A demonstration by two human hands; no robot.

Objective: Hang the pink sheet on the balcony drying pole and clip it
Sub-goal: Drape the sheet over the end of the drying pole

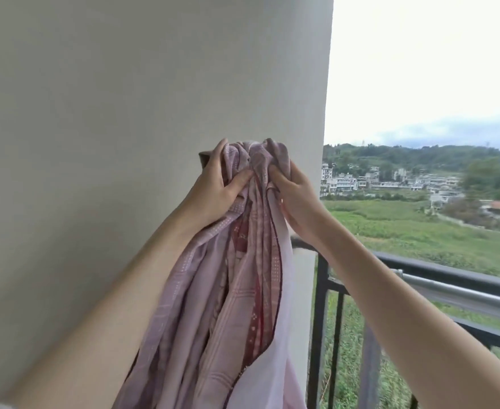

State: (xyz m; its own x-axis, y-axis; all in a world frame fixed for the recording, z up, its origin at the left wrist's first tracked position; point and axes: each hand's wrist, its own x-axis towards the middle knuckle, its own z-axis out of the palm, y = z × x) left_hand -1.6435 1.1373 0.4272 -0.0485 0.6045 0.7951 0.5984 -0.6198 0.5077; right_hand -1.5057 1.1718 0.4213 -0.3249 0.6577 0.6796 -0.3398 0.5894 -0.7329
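Observation:
The pink sheet hangs bunched in long folds in front of me, with dotted and dark red patterned parts. My left hand grips the gathered top of the sheet from the left. My right hand grips the same bunch from the right, close beside the left hand. Both arms are raised in front of the wall. A silver drying pole runs along the balcony railing at the lower right, below and to the right of my hands. No clips are in view.
A plain pale wall fills the left and centre. A dark metal balcony railing with vertical bars stands at the right. Beyond it lie green fields, houses and hills under a bright sky.

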